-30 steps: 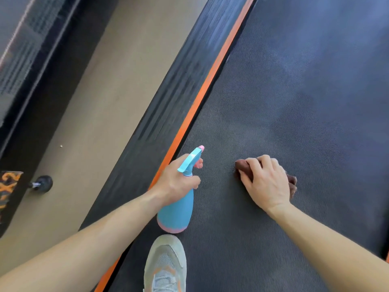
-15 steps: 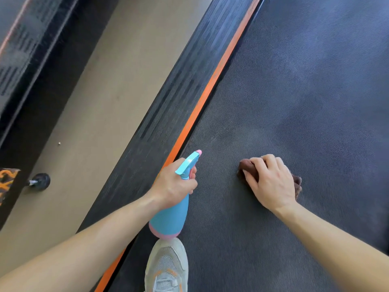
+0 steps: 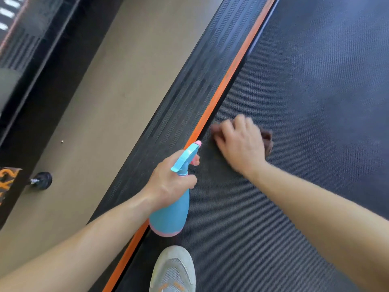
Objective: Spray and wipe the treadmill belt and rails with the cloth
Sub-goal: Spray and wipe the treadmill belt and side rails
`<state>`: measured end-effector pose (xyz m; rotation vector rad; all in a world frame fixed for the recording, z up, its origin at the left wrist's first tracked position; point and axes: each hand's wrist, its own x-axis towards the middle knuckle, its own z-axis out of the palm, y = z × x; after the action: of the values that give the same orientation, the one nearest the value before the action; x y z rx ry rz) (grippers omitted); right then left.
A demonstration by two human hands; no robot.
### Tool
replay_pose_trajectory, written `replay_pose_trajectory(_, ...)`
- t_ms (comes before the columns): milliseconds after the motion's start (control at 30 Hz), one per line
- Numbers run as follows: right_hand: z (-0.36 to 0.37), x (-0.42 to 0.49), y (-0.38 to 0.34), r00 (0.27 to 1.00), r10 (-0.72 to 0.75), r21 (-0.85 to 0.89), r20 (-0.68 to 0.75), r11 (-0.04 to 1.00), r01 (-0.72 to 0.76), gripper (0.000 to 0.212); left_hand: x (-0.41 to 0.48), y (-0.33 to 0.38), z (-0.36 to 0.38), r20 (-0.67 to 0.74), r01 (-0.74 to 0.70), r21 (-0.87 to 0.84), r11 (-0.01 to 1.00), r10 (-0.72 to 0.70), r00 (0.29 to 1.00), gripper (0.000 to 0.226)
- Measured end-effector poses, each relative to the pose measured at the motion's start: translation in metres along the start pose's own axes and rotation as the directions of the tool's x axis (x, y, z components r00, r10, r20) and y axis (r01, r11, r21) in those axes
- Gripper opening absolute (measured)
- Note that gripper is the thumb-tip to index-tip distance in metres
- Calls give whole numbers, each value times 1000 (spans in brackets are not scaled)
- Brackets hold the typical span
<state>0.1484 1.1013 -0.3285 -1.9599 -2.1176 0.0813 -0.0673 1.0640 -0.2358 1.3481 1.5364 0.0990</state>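
Observation:
The dark textured treadmill belt [image 3: 305, 102] fills the right side. Along its left edge runs an orange stripe [image 3: 229, 76] and a black ribbed side rail [image 3: 189, 91]. My right hand [image 3: 240, 142] presses a brown cloth [image 3: 267, 138] flat on the belt close to the orange stripe; the cloth shows only past my fingers and at the hand's right edge. My left hand [image 3: 168, 182] grips a blue spray bottle [image 3: 170, 211] with a pink base and nozzle tip, held over the belt's left edge, nozzle pointing up the belt.
My grey shoe [image 3: 172, 270] stands on the belt at the bottom. Beige floor [image 3: 109, 102] lies left of the rail, with a black foot of another machine [image 3: 42, 180] and a dark frame [image 3: 31, 60] at the far left.
My right hand has slid the cloth forward and left, up to the orange stripe. The left hand with the bottle has stayed about where it was.

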Motion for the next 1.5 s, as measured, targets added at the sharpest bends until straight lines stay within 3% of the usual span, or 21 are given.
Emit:
replay_pose_trajectory(33, -2, -29, -8, 988, -149, 40, 48, 988, 148, 29, 2, 2, -1, -4, 1, -6, 1000, -1, 1000, 52)
replay_pose_trajectory(100, -6, -68, -12, 884, -437, 72, 166, 900, 431, 28, 5, 4, -2, -11, -3, -9, 1000, 3, 1000, 50)
replay_pose_trajectory(133, -6, -67, -4, 844, -500, 84, 194, 866, 494, 28, 6, 4, -2, -13, -2, -19, 1000, 1, 1000, 52)
replay_pose_trajectory(200, 2, -32, 14, 903, -410, 14, 132, 911, 412, 28, 7, 3, -1, -24, -2, -48, 999, 1, 1000, 52)
replay_pose_trajectory(267, 6, 27, 33, 987, -159, -73, -10, 985, 157, 33, 6, 2, -1, -11, 5, -51, 999, -5, 1000, 48)
replay_pose_trajectory(333, 5, 73, 53, 998, 62, -90, -3, 994, -62, 38, 6, 1, -2, 2, 7, -48, 999, -7, 1000, 56)
replay_pose_trajectory(400, 5, 80, 49, 987, 158, -66, -6, 985, -158, 38, 5, 1, -6, 4, 15, -40, 999, -15, 1000, 59)
replay_pose_trajectory(500, 5, 36, 16, 996, 77, -87, -49, 993, -81, 32, 7, 2, -9, -3, 25, -61, 998, -25, 1000, 58)
replay_pose_trajectory(567, 4, -12, -8, 991, -132, 6, 27, 991, 132, 28, 8, 5, -10, -19, 29, -76, 997, -30, 999, 58)
replay_pose_trajectory(667, 0, -45, -12, 862, -481, 54, 162, 876, 479, 31, 10, 12, -11, -32, 20, -105, 994, -24, 999, 56)
replay_pose_trajectory(733, 3, -15, 2, 896, -427, 13, 119, 903, 429, 31, 11, 15, -12, -38, 27, -132, 991, -32, 999, 47)
replay_pose_trajectory(800, 7, 33, 15, 982, -191, -50, -3, 980, 191, 32, 10, 16, -13, -26, 42, -131, 990, -46, 999, 48)
replay_pose_trajectory(900, 8, 76, 25, 995, 91, -38, -41, 995, -92, 35, 7, 13, -13, -17, 59, -112, 992, -61, 998, 45)
replay_pose_trajectory(967, 13, 60, 10, 992, 80, -46, -93, 995, -84, 31, 6, 12, -14, -9, 64, -102, 993, -65, 998, 45)
replay_pose_trajectory(1067, 11, -8, -28, 984, -178, 62, -25, 982, 179, 23, 6, 13, -16, -13, 60, -87, 994, -61, 998, 44)
replay_pose_trajectory(1133, 10, -43, -40, 904, -422, 96, 70, 905, 415, 26, 7, 16, -16, -21, 55, -93, 994, -57, 998, 43)
replay_pose_trajectory(1200, 10, -32, -25, 834, -540, 80, 108, 841, 534, 28, 9, 16, -15, -36, 52, -105, 993, -56, 998, 43)
replay_pose_trajectory(1267, 15, 6, -7, 896, -440, 12, 54, 898, 440, 27, 10, 14, -14, -40, 58, -118, 991, -63, 997, 42)
replay_pose_trajectory(1367, 14, 62, 16, 992, -117, -39, -54, 993, 115, 28, 10, 8, -14, -18, 69, -114, 991, -72, 997, 46)
replay_pose_trajectory(1433, 16, 60, 10, 997, -46, -32, -65, 998, 44, 27, 7, 8, -18, 0, 72, -105, 992, -72, 997, 45)
replay_pose_trajectory(1500, 17, 37, -8, 994, -79, -5, -74, 997, 79, 24, 6, 10, -21, -13, 72, -128, 989, -74, 997, 44)
